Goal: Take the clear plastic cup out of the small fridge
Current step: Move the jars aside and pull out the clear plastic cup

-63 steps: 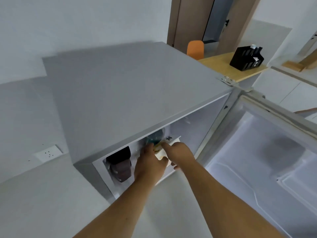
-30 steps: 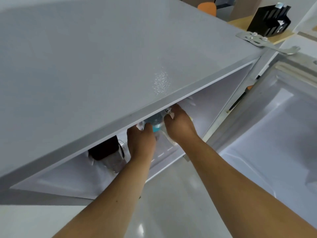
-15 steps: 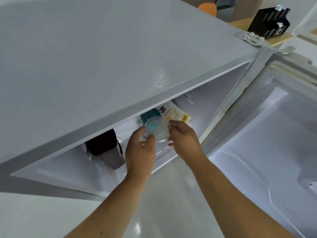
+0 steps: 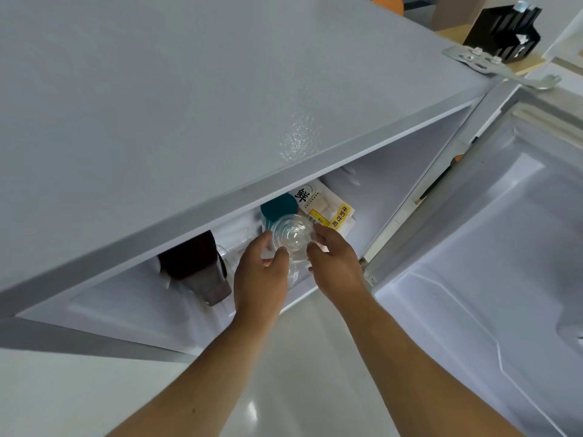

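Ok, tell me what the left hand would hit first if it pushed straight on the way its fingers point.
The left hand points into the small grey fridge. Past the clear plastic cup it already grips with the right hand, the teal-lidded container probably comes first, though depth is unclear.

Two bare forearms, left hand and right hand ungloved, no sleeves.

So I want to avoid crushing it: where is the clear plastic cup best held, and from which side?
By its side wall, one hand on each flank, as now: left hand and right hand flank the clear plastic cup. It points one round end at the camera, leaving both flanks free.
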`<state>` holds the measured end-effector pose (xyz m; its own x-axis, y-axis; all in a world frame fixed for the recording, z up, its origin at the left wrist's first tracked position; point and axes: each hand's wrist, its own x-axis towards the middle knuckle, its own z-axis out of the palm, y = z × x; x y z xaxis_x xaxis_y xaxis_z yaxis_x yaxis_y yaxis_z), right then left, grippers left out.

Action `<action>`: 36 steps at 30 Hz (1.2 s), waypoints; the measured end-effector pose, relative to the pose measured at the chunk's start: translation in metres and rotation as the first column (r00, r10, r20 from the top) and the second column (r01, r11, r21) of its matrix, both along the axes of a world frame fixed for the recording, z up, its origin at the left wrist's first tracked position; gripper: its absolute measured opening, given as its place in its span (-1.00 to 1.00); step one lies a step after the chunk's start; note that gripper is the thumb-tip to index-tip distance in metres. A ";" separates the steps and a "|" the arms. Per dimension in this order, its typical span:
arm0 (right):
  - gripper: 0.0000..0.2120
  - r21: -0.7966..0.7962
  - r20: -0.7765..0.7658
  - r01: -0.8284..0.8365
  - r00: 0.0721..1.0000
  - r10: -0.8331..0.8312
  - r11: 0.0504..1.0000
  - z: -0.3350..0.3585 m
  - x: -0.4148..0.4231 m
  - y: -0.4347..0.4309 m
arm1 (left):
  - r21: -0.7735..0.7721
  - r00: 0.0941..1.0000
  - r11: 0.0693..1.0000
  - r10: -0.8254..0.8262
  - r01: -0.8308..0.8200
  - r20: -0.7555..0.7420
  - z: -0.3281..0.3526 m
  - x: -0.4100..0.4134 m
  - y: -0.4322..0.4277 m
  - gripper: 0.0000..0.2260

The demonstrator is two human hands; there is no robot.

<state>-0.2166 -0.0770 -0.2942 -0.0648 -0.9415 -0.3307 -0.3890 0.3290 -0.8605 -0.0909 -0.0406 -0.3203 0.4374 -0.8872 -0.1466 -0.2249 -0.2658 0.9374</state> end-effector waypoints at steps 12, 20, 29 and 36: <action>-0.57 0.154 -0.169 -0.112 0.976 0.138 0.982 -0.058 -0.006 0.016 | 0.265 0.994 0.961 -0.094 0.076 0.056 -0.056 0.013 0.030 -0.56; -0.47 0.236 -0.235 -0.150 0.950 0.206 0.960 -0.070 0.009 0.013 | 0.425 0.989 0.894 -0.149 0.144 -0.021 -0.069 0.009 0.015 -0.40; -0.59 0.179 -0.032 0.007 0.999 -0.001 0.984 -0.067 0.004 -0.006 | 0.359 0.949 0.923 -0.018 0.137 -0.315 -0.057 0.009 -0.012 -0.42; -0.59 0.054 -0.146 0.032 0.989 -0.023 0.998 -0.071 0.001 0.019 | 0.239 0.998 0.970 0.027 -0.039 0.052 -0.050 0.008 0.030 -0.58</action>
<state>-0.2155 -0.0581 -0.3655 -0.1415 -0.9189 -0.3683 -0.4983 0.3876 -0.7755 -0.0827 -0.0106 -0.3704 0.4774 -0.8138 -0.3314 -0.2555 -0.4894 0.8338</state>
